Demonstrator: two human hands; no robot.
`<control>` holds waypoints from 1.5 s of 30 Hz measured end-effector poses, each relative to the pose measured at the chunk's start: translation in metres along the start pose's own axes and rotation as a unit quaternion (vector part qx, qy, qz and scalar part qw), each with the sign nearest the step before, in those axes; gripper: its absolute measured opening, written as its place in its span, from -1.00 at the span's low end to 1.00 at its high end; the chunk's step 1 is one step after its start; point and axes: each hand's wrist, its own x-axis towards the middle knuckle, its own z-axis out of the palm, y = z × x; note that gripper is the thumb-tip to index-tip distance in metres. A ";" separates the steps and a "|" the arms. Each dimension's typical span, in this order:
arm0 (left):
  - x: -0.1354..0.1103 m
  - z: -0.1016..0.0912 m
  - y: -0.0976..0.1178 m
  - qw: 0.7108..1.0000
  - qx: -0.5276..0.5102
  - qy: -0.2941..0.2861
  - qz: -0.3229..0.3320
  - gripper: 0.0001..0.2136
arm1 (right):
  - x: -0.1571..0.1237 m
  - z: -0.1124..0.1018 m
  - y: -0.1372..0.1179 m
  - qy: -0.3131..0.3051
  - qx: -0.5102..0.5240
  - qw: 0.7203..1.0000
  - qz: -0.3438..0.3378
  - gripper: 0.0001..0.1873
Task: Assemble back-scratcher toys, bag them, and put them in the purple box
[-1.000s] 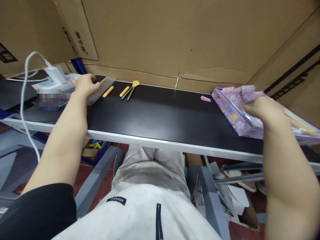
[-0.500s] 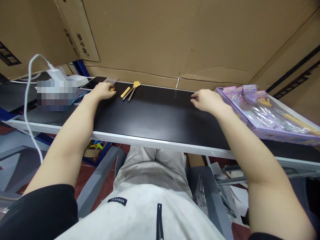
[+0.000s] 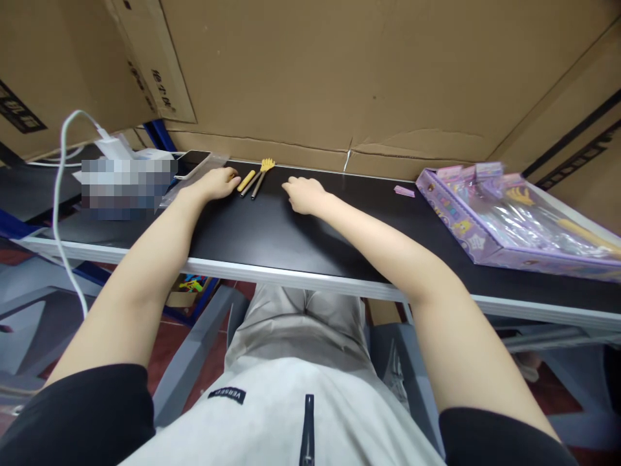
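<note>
- Out on the black tabletop point(image 3: 291, 243), in the upper middle left of the frame, lie the loose pieces: a short yellow cylindrical stick point(image 3: 246, 180), two slim brownish rods point(image 3: 258, 186) and a yellow claw-shaped head point(image 3: 268, 165) at their far ends.
- The stick lies apart from the claw head, so these pieces look unwrapped but not joined into one.
- Your left hand point(image 3: 218, 184) is just left of the stick, fingers curled inward; its palm is hidden, so I cannot tell how far they close or whether they have hold of anything.
- Your right hand point(image 3: 305, 195), near the upper centre, has loosely bent fingers, apart from the claw head; nothing shows in them, but the palm is hidden.
- At the right, a purple printed cardboard box point(image 3: 451, 217) bears clear-wrapped pieces point(image 3: 514, 217), seemingly unopened.
- A small pink scrap point(image 3: 404, 191) lies left of that box.
</note>
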 end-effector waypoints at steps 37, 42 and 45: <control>-0.010 0.005 0.031 0.995 0.084 -0.026 0.049 -0.41 | 0.072 0.028 -0.025 0.107 -0.095 0.977 -0.159 -0.55; -0.012 0.004 0.033 0.994 0.099 -0.028 0.040 -0.43 | 0.075 0.036 -0.025 0.132 -0.088 0.975 -0.153 -0.59; -0.010 0.006 0.032 0.994 0.102 -0.020 0.031 -0.45 | 0.076 0.039 -0.024 0.140 -0.076 0.977 -0.144 -0.60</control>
